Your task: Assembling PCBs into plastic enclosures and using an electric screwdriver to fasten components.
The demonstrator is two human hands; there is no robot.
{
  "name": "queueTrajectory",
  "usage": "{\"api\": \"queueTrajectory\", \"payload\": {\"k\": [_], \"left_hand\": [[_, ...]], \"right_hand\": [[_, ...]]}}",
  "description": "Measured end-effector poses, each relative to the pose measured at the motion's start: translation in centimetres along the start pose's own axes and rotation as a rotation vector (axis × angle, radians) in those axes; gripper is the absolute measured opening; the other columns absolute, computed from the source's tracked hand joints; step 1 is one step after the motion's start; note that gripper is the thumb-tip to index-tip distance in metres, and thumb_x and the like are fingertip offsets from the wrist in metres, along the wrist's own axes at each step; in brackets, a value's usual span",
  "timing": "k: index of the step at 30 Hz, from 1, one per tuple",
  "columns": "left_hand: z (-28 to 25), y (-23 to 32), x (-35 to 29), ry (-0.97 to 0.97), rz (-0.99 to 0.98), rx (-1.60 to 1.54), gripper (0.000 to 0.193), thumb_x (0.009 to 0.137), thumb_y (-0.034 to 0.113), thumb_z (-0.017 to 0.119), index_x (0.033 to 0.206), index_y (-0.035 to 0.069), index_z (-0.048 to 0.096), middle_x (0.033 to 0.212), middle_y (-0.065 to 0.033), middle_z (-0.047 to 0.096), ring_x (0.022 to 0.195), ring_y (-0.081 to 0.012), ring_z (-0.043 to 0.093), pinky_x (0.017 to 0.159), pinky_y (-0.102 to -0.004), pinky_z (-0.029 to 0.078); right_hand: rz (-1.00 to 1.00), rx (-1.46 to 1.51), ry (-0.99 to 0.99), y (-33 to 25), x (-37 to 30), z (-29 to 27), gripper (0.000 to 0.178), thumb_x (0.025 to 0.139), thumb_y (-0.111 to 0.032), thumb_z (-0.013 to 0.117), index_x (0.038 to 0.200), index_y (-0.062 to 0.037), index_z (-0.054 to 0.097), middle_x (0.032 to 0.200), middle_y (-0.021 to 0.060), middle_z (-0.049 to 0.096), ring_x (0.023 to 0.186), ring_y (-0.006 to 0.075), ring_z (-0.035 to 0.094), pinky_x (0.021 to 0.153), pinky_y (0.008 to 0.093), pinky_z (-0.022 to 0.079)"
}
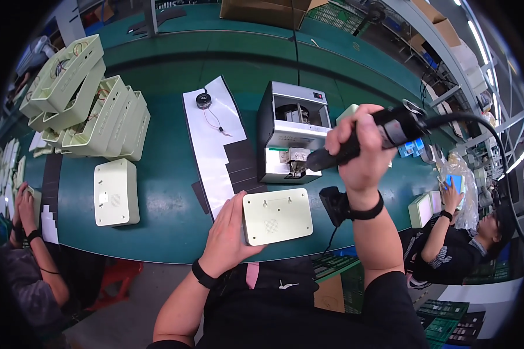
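Observation:
My left hand (226, 232) is closed on the left end of a pale green plastic housing (285, 220), which lies at the table's near edge. Small holes, two keyhole slots and a dotted grille show on its upper face. Raised over the table, my right hand (362, 145) wraps round a black electric screwdriver (397, 127) with a cord trailing right. The screwdriver's tip is at the front tray of a grey screw feeder (300, 128); whether it touches a screw is too small to tell. Another housing (117, 195) sits face up farther left.
Stacked open housings (99, 116) with wires inside rise at the left. A small black round speaker (203, 101) with wires rests on white paper (215, 139) beside dark strips. Co-workers' hands show at the left (24, 206) and at the right (452, 198).

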State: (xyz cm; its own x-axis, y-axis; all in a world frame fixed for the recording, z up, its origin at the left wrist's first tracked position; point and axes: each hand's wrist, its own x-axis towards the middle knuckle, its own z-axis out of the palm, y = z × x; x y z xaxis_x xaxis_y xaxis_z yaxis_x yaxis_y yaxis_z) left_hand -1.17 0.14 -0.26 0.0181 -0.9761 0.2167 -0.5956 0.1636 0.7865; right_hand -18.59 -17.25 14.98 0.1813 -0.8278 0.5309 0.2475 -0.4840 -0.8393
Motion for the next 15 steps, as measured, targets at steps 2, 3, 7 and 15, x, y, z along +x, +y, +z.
{"api": "queueTrajectory", "payload": {"k": [2, 3, 7, 15], "left_hand": [[0.0, 0.1, -0.2, 0.011, 0.004, 0.012, 0.114, 0.066, 0.027, 0.097, 0.155, -0.003, 0.033, 0.143, -0.0228, 0.053, 0.132, -0.0420, 0.055, 0.112, -0.0471, 0.047], [0.0, 0.1, -0.1, 0.017, 0.007, 0.016, 0.114, 0.066, 0.027, 0.097, 0.155, -0.003, 0.033, 0.142, -0.0226, 0.053, 0.130, -0.0418, 0.056, 0.111, -0.0467, 0.048], [0.0, 0.1, -0.1, 0.021, 0.019, 0.014, 0.113, 0.065, 0.025, 0.097, 0.155, -0.003, 0.034, 0.142, -0.0229, 0.054, 0.130, -0.0420, 0.056, 0.110, -0.0467, 0.048], [-0.4, 0.5, 0.7, -0.010, -0.020, 0.019, 0.115, 0.064, 0.019, 0.098, 0.156, -0.002, 0.032, 0.143, -0.0247, 0.054, 0.134, -0.0427, 0.055, 0.112, -0.0462, 0.047]], "right_hand": [[0.012, -0.017, -0.007, 0.3, 0.3, -0.1, 0.024, 0.102, -0.025, 0.058, 0.108, -0.0033, 0.051, 0.072, 0.0088, 0.055, 0.053, 0.0195, 0.055, 0.053, 0.0358, 0.049], [0.026, -0.039, -0.020, 0.5, 0.6, -0.2, 0.024, 0.102, -0.025, 0.058, 0.108, -0.0033, 0.051, 0.072, 0.0089, 0.055, 0.052, 0.0195, 0.054, 0.053, 0.0357, 0.049], [0.135, 0.051, -0.019, -1.1, -1.6, -1.1, 0.025, 0.102, -0.027, 0.058, 0.108, -0.0032, 0.050, 0.072, 0.0086, 0.055, 0.051, 0.0197, 0.053, 0.052, 0.0357, 0.049], [0.195, 0.095, -0.114, -6.1, -8.2, -3.6, 0.040, 0.097, -0.039, 0.067, 0.108, -0.0063, 0.047, 0.072, 0.0070, 0.055, 0.051, 0.0183, 0.054, 0.054, 0.0359, 0.049]]}}
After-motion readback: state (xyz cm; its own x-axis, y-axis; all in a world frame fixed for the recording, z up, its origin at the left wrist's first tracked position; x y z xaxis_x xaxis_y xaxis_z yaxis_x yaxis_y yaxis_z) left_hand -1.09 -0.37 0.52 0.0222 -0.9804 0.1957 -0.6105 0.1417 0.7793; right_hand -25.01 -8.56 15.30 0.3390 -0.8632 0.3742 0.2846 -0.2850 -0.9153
